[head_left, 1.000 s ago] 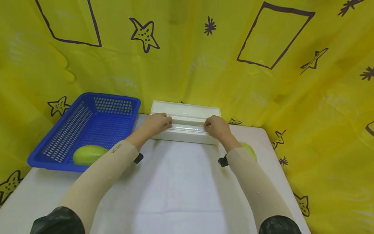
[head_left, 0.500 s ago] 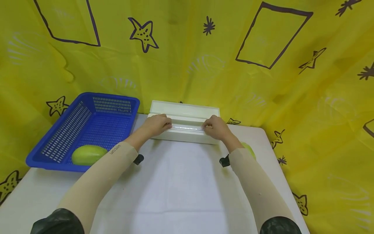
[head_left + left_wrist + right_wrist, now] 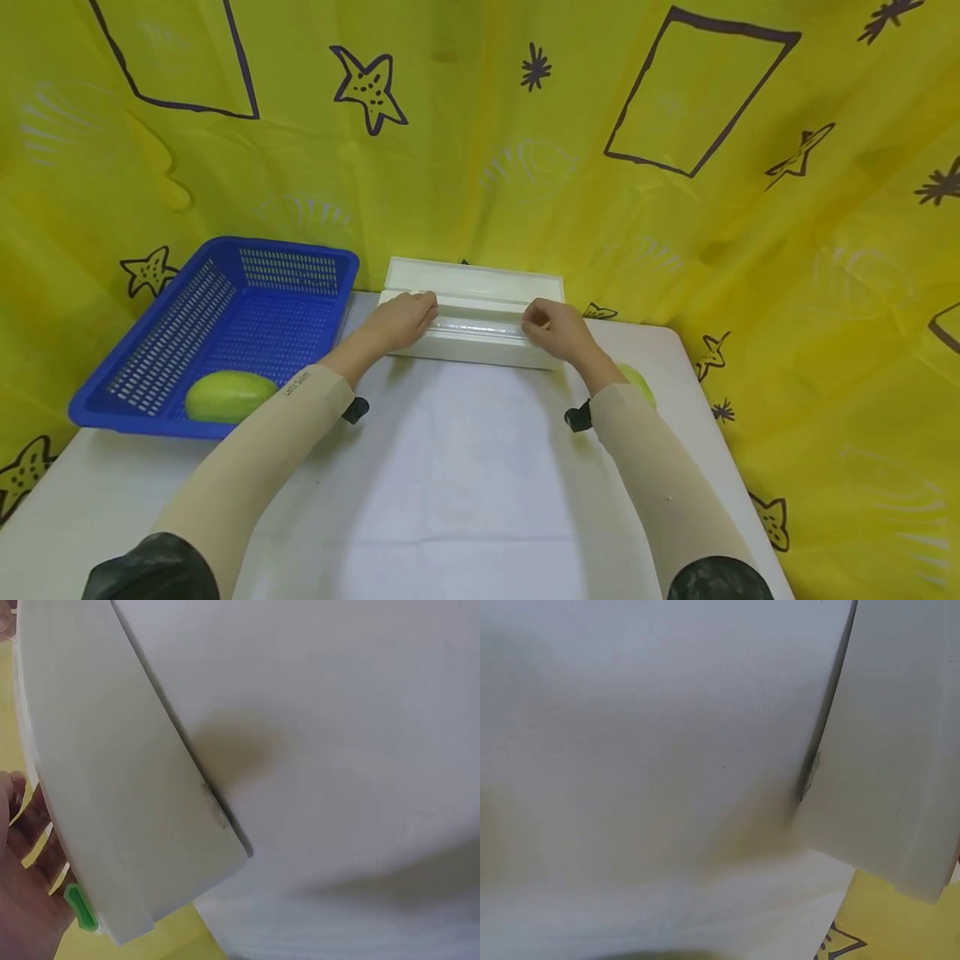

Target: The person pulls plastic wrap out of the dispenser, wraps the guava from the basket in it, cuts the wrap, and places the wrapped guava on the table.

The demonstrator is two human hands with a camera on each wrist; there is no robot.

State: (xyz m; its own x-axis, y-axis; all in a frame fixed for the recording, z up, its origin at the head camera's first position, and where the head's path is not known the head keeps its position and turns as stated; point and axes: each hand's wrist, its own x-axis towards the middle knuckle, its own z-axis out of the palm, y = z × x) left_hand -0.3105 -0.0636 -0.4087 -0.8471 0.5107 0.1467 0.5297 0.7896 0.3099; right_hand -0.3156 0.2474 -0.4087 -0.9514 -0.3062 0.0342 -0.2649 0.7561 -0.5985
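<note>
A white cling film dispenser (image 3: 480,350) stands at the back of the table, its lid (image 3: 476,279) raised. Clear cling film (image 3: 480,326) shows on the roll inside, between the two hands. My left hand (image 3: 405,321) lies over the dispenser's left end; in the left wrist view its fingers (image 3: 34,825) are spread and loosely bent behind the wall, near a green piece (image 3: 81,907). At the right end, my right hand (image 3: 558,329) has thumb and fingertips drawn together at the film, seemingly pinching it. The right wrist view shows the dispenser's outer wall (image 3: 877,765), not the fingers.
A blue basket (image 3: 82,412) stands at the left with a green oblong fruit or vegetable (image 3: 230,397) in it. Another green item (image 3: 637,382) lies partly hidden behind the right forearm. A yellow patterned curtain (image 3: 465,167) hangs close behind the white table (image 3: 450,483).
My right hand has shifted slightly left along the film, then a little back. My left hand has drawn slightly left, uncovering more film. The dispenser and basket stay in place.
</note>
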